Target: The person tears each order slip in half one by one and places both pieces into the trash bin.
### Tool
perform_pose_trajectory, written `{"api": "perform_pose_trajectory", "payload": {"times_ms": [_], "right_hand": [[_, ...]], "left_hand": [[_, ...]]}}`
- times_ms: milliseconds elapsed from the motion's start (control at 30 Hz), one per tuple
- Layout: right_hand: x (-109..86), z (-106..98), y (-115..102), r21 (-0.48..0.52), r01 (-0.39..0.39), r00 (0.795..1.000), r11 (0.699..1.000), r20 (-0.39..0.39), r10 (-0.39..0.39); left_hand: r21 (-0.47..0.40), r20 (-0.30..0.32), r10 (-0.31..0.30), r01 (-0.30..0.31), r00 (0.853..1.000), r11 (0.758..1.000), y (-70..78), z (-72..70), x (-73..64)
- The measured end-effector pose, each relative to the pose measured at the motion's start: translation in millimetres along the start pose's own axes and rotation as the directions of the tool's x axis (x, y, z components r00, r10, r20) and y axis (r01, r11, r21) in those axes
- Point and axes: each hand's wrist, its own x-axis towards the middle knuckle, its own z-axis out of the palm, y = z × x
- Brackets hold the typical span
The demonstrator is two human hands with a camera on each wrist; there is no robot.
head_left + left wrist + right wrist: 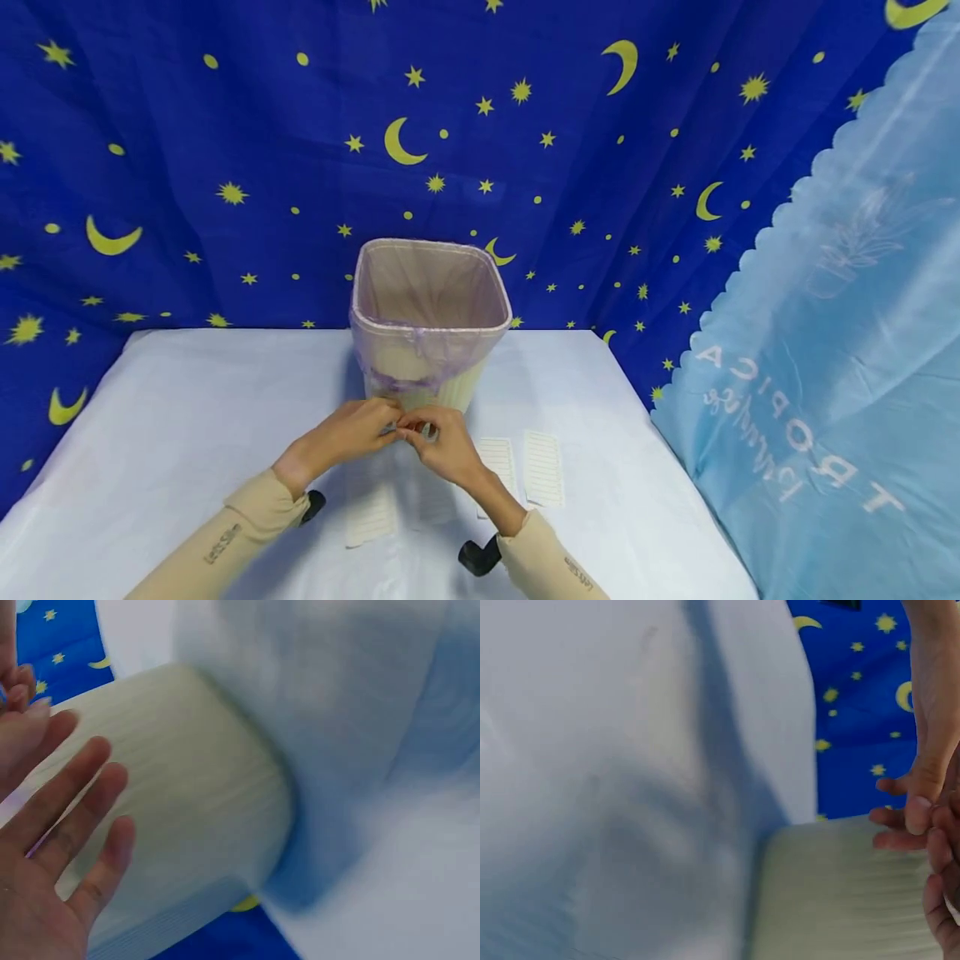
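A cream-coloured bin (457,387) stands on the white-covered table, its top lined with a translucent purple bag (382,350) folded over the rim. Just in front of the bin's lower front, my left hand (367,427) and right hand (444,442) meet at the fingertips. In the left wrist view, several fingers of the left hand (67,840) are extended and spread beside the bin wall (187,772). The right hand's fingers (937,900) look curled at the right wrist view's edge. Whatever lies between the meeting fingertips is hidden or too small to tell.
Pale lined paper sheets lie on the table: one left (370,517), a fainter one (435,500) between the forearms, and two right, a nearer sheet (497,467) and an outer sheet (543,467). A starry blue curtain (300,167) hangs behind, a light blue cloth (840,333) at right.
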Motion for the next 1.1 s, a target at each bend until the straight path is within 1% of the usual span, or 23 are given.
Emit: {"api": "perform_pose_trajectory", "payload": {"times_ms": [67,133,233,300,333,400,467,533,600,667,700,733,767,833,900,967,1000,1100], "right_hand": [[-6.9,8,6,0.028,-0.056,0.998,0.998,0.043,0.055],[-13.3,16,12,0.058,-0.102,0.992,0.993,0.082,0.097],[-21.4,25,16,0.086,-0.148,0.983,0.985,0.126,0.137],[-25.1,31,18,0.072,-0.172,0.976,0.982,0.144,0.161],[-26.7,33,18,0.054,-0.189,0.972,0.980,0.149,0.180],[-29.8,37,16,-0.012,-0.236,0.960,0.972,0.153,0.235],[-32.5,41,15,-0.095,-0.291,0.942,0.952,0.146,0.302],[-35.5,45,13,-0.180,-0.353,0.915,0.918,0.140,0.379],[-38.2,50,12,-0.239,-0.401,0.886,0.884,0.146,0.441],[-40.7,54,12,-0.289,-0.427,0.863,0.857,0.151,0.482],[-41.7,57,12,-0.317,-0.433,0.854,0.844,0.154,0.497],[-42.5,59,12,-0.346,-0.431,0.849,0.833,0.156,0.504],[-43.0,61,11,-0.380,-0.422,0.849,0.823,0.153,0.506],[-43.5,64,10,-0.442,-0.399,0.853,0.804,0.144,0.502],[-44.1,67,8,-0.495,-0.373,0.860,0.785,0.133,0.492],[-45.1,70,7,-0.531,-0.353,0.867,0.771,0.125,0.483],[-45.8,71,8,-0.540,-0.348,0.869,0.767,0.122,0.480],[-48.7,75,10,-0.598,-0.320,0.871,0.734,0.119,0.477]], "left_hand": [[-0.046,0.065,-0.028,0.031,0.997,0.998,-3.3,8.9,-2.8],[-0.089,0.099,-0.034,0.043,0.994,0.995,-7.1,17.7,-5.8],[-0.116,0.124,-0.033,0.048,0.992,0.992,-12.4,29.0,-10.6],[-0.130,0.127,-0.034,0.051,0.991,0.990,-15.5,34.9,-13.2],[-0.130,0.125,-0.027,0.044,0.992,0.991,-16.8,37.0,-14.0],[-0.138,0.130,-0.035,0.053,0.991,0.989,-18.5,39.9,-15.2],[-0.163,0.136,-0.031,0.054,0.990,0.985,-19.4,41.5,-15.5],[-0.176,0.149,-0.018,0.044,0.989,0.983,-19.9,43.1,-15.6],[-0.192,0.160,0.000,0.031,0.987,0.981,-19.8,44.6,-15.8],[-0.189,0.168,0.015,0.017,0.986,0.982,-20.2,47.3,-16.4],[-0.182,0.176,0.014,0.019,0.984,0.983,-20.4,48.6,-17.0],[-0.177,0.179,0.015,0.017,0.984,0.984,-20.8,49.7,-17.7],[-0.167,0.177,0.022,0.008,0.984,0.986,-21.5,50.8,-18.4],[-0.138,0.186,0.014,0.012,0.983,0.990,-22.4,53.2,-19.7],[-0.115,0.181,0.018,0.003,0.983,0.993,-23.0,54.7,-20.9],[-0.093,0.166,0.028,-0.013,0.986,0.996,-24.1,57.1,-21.3],[-0.091,0.166,0.020,-0.005,0.986,0.996,-24.1,58.1,-21.6],[-0.068,0.142,0.028,-0.019,0.989,0.998,-24.6,61.7,-21.9]]}}
